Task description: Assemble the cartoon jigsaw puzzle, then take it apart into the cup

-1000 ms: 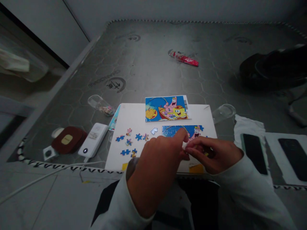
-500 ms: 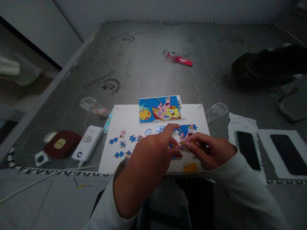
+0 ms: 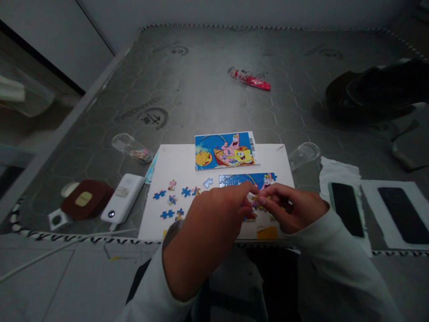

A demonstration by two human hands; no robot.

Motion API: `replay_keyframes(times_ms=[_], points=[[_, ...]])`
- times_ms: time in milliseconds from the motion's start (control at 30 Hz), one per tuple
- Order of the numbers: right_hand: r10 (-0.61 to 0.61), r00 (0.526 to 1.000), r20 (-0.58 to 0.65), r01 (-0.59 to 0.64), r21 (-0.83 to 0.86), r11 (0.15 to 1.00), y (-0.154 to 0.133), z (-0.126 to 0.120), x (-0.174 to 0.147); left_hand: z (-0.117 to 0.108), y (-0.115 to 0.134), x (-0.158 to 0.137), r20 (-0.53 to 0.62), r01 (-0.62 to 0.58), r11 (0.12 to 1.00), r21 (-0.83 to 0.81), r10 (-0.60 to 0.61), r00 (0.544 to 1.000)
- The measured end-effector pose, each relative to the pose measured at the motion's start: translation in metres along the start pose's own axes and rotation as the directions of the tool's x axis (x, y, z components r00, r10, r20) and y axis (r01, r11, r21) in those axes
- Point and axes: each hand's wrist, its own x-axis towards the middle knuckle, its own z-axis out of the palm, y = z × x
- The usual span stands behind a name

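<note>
Because hands (image 3: 212,212) (image 3: 298,208) intervene, the puzzle (image 3: 260,178) is part-hidden.

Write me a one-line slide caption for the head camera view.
Left hand and right hand close together over a partly built jigsaw, loose pieces to the left.

the puzzle (image 3: 253,178) is partly hidden (behind the left hand (image 3: 214,214)).

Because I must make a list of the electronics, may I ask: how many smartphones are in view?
2. One smartphone lies right of the white board, on white paper; the other smartphone lies farther right, on another white sheet. Others could be hidden.
</note>
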Motion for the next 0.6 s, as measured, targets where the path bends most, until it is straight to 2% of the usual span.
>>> replay_keyframes(times_ms=[167, 300, 600], points=[[0.031, 0.998, 0.060, -0.019, -0.187, 0.982, 0.007, 0.006, 0.004, 0.008, -0.008, 0.001, -0.038, 0.050, 0.987, 0.152, -0.045, 0.998], [0.061, 0.994, 0.094, -0.035, -0.253, 0.967, 0.012, 0.010, 0.005, 0.015, -0.011, 0.004, 0.012, 0.013, 0.985, 0.174, -0.016, 1.000], [0.045, 0.991, 0.123, -0.017, -0.216, 0.976, 0.012, 0.008, 0.005, 0.018, -0.011, 0.006, 0.029, 0.027, 0.988, 0.153, -0.032, 0.999]])
